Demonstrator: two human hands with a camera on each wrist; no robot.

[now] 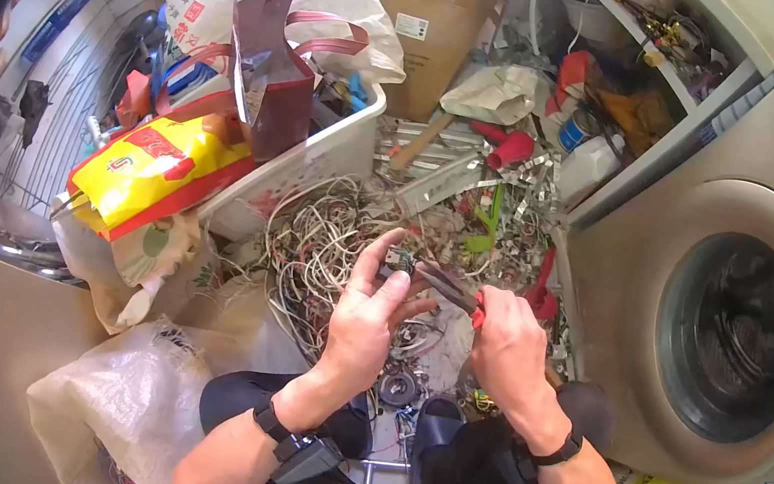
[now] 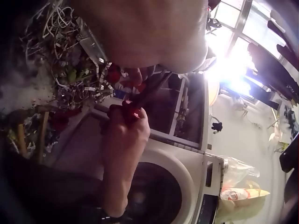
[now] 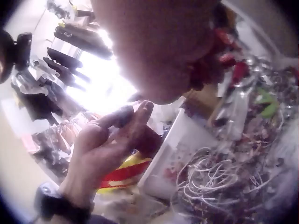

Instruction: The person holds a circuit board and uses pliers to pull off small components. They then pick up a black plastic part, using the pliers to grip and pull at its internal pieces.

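Observation:
In the head view my left hand (image 1: 362,317) pinches a small dark electronic part (image 1: 399,260) between thumb and fingers, palm turned up. My right hand (image 1: 513,351) grips red-handled pliers (image 1: 450,290) whose long dark jaws point left and meet the part at the left fingertips. The left wrist view shows the right hand curled round the red handles (image 2: 133,112). From the right wrist view, the left thumb and fingers (image 3: 140,114) close round the dark part (image 3: 123,116); its finer detail is blurred there. Tangled white cables (image 1: 320,252) lie on the floor below the hands.
A white bin (image 1: 320,155) with bags stands at the left, a cardboard box (image 1: 424,40) behind it. To the right is a washing machine (image 1: 698,322). Metal scraps, a green plastic piece (image 1: 482,232) and a red piece (image 1: 515,151) litter the floor. A translucent sack (image 1: 114,397) lies at lower left.

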